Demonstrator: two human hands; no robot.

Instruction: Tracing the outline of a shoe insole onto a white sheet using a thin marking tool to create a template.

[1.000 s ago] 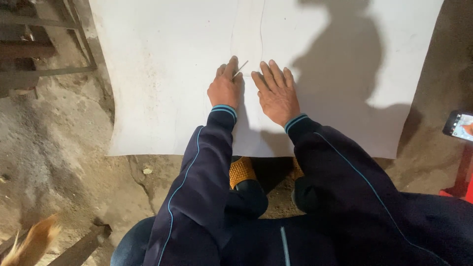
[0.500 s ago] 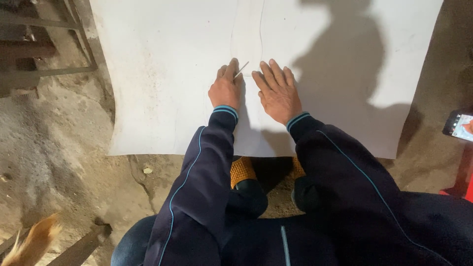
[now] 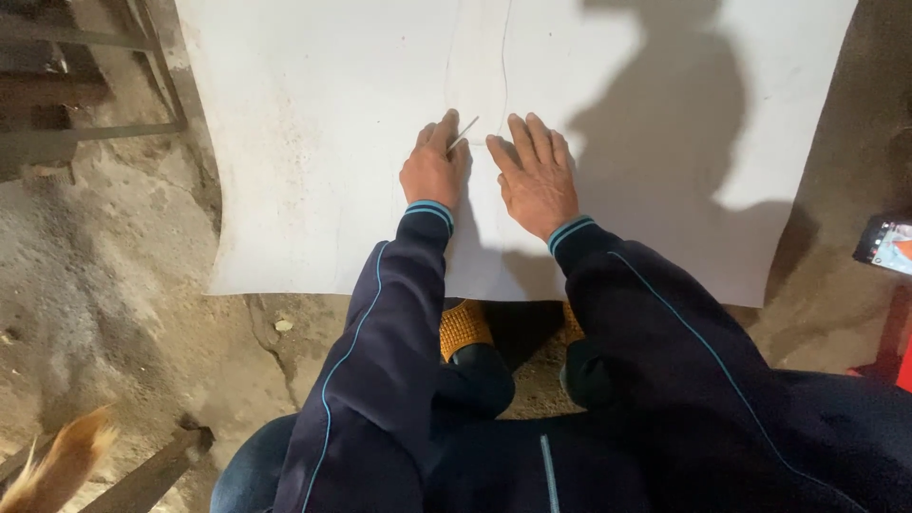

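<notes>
White sheet [image 3: 313, 171] lies flat on the rough ground, spread out under and ahead of both hands, its near edge close to the person's knees. The left hand [image 3: 432, 171] is closed around a thin pointed marking tool [image 3: 463, 133], pinched between thumb and forefinger, with the tip touching the sheet just beyond the knuckles. The right hand [image 3: 534, 176] lies open beside it, palm down and fingers spread, pressing the sheet flat. Two faint drawn lines [image 3: 503, 66] run away from the fingertips toward the far edge of the sheet; the tool's tip sits between them near their lower ends.

By the look of it, the step in hand is marking or tracing an outline on the sheet, with the flat hand acting as a hold-down. Carrying the line further would call for a steady drag of the tip while the open hand keeps the sheet from creeping.

Far off to the right of the right hand, a phone [image 3: 888, 242] lies on the ground.
</notes>
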